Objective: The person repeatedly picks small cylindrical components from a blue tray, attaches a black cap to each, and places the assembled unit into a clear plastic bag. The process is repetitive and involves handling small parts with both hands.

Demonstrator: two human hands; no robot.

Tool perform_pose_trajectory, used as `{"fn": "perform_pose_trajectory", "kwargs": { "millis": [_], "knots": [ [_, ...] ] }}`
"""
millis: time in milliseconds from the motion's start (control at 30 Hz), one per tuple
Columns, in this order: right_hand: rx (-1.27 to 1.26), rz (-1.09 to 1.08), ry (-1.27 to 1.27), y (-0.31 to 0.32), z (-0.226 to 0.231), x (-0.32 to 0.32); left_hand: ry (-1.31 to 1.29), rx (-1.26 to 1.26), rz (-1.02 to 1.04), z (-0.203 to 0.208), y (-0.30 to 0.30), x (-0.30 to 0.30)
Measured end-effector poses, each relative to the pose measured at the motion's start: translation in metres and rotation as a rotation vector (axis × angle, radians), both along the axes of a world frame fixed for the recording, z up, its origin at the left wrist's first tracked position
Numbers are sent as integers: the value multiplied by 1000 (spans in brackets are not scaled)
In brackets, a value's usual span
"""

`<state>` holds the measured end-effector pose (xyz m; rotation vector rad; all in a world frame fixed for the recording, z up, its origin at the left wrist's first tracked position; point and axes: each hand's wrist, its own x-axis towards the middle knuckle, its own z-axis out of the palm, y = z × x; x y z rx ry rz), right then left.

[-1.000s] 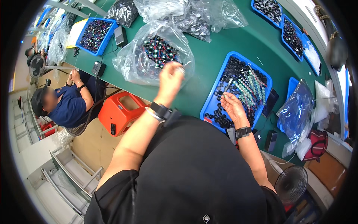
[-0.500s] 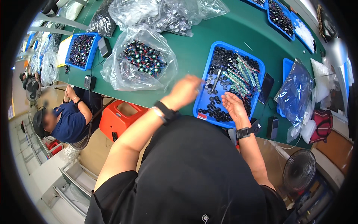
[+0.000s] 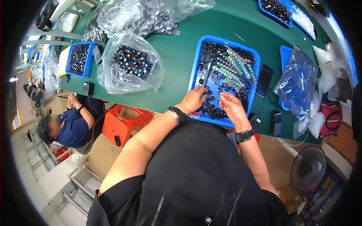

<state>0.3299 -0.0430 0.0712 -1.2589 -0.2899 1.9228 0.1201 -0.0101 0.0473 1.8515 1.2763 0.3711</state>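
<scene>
A blue tray (image 3: 194, 62) holds many small black round parts (image 3: 213, 112) and several rows of pale green pieces with red and dark wires (image 3: 235, 69). Among the parts lies a dark pen-like tool (image 3: 207, 73). My left hand (image 3: 193, 100) reaches over the tray's near left rim, its fingers drawn together beside the black parts; anything at its fingertips is hidden. Over the near right part of the tray, my right hand (image 3: 232, 107) is closed in a pinch, with a tiny piece at the fingertips too small to name.
Left of the tray stands a clear bag (image 3: 158, 69) of wired parts. A dark phone (image 3: 264, 80) and a plastic-covered blue tray (image 3: 285, 56) are to the right. Further left, another person (image 3: 71, 126) sits near a red stool (image 3: 122, 123). A fan (image 3: 308, 168) stands at lower right.
My left hand has come down from above the tray's left edge to the parts inside. My right hand stays pinched over the tray. The whole view has shifted slightly.
</scene>
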Motion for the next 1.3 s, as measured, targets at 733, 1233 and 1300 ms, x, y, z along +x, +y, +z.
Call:
{"fn": "perform_pose_trajectory", "kwargs": {
  "millis": [733, 1233, 1300],
  "knots": [
    [367, 162, -361, 28, 62, -71, -918, -889, 348, 89, 18, -41],
    [608, 16, -815, 36, 51, -123, -838, -780, 366, 92, 38, -63],
    [507, 30, -657, 39, 49, -123, -812, -762, 391, 91, 40, -65]
  ]
}}
